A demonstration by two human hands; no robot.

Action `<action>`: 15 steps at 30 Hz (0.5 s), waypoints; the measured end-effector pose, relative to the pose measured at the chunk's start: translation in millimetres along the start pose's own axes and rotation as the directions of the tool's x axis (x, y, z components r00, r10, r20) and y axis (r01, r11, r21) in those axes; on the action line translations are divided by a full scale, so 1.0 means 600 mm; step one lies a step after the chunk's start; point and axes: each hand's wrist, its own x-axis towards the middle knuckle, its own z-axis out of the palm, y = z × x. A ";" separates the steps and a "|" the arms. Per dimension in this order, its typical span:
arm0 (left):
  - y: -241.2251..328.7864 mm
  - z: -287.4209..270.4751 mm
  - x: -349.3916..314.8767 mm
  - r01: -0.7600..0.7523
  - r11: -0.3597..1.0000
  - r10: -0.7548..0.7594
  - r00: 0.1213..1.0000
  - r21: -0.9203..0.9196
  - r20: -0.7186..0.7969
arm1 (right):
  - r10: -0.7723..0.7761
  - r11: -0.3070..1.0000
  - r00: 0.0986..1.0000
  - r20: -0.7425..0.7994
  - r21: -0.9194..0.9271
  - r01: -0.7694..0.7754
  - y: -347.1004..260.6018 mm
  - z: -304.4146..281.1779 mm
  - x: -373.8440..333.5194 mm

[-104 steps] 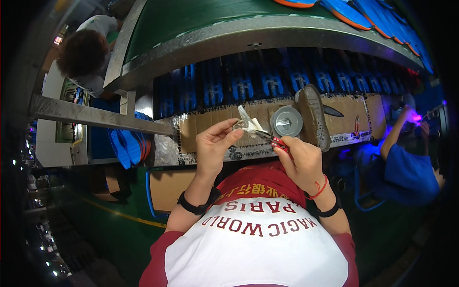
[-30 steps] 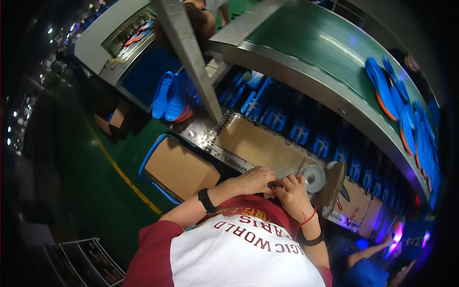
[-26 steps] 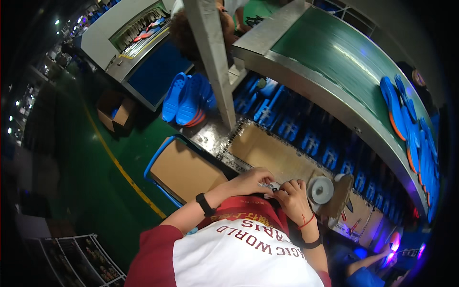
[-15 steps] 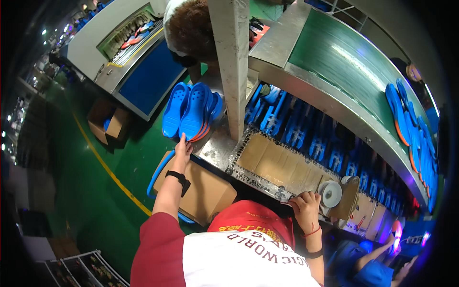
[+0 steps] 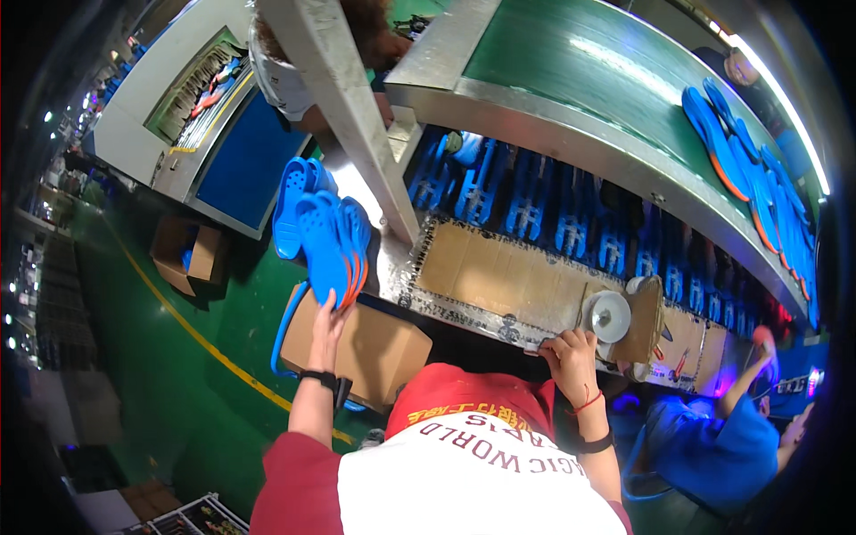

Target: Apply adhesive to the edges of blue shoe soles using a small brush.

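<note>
My left hand (image 5: 328, 319) is closed on the near end of a blue shoe sole (image 5: 323, 245), thumb on its upper face. More blue soles with orange edges (image 5: 357, 241) lie against its right side. Behind it to the left is another blue sole (image 5: 290, 209) with small holes at its far end. At the front edge of the workbench, beside a white reel (image 5: 608, 316), my right hand (image 5: 571, 352) has its fingers bent together; whatever they pinch, if anything, is too small to make out.
Brown cardboard (image 5: 490, 267) covers the workbench top. A metal post (image 5: 343, 107) rises behind the soles. Beyond runs a green conveyor (image 5: 580, 62) carrying blue soles (image 5: 758, 187). A cardboard box (image 5: 366, 348) stands below my left arm. Co-workers are behind the post and at lower right.
The sole at my left hand has come nearer to me, apart from the sole behind it. My right hand stays at the bench edge. The whole view has shifted.
</note>
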 end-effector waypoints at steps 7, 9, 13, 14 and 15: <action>-0.081 0.009 -0.248 -0.058 0.979 0.051 0.998 0.195 0.038 | 0.117 0.993 0.992 -0.039 -0.016 -0.117 0.072 -0.032 -0.060; -0.119 0.048 -0.263 0.060 0.976 -0.091 0.985 0.209 0.144 | 0.175 0.983 0.982 -0.065 -0.035 -0.178 0.094 -0.034 -0.082; -0.220 0.188 -0.230 0.288 0.942 -0.329 0.894 0.173 0.303 | 0.230 0.970 0.966 -0.121 -0.048 -0.237 0.121 -0.032 -0.108; -0.241 0.231 -0.219 0.314 0.928 -0.364 0.880 0.201 0.306 | 0.244 0.966 0.962 -0.122 -0.051 -0.252 0.125 -0.032 -0.112; -0.261 0.271 -0.209 0.337 0.914 -0.395 0.866 0.227 0.306 | 0.280 0.958 0.948 -0.149 -0.017 -0.286 0.132 -0.026 -0.116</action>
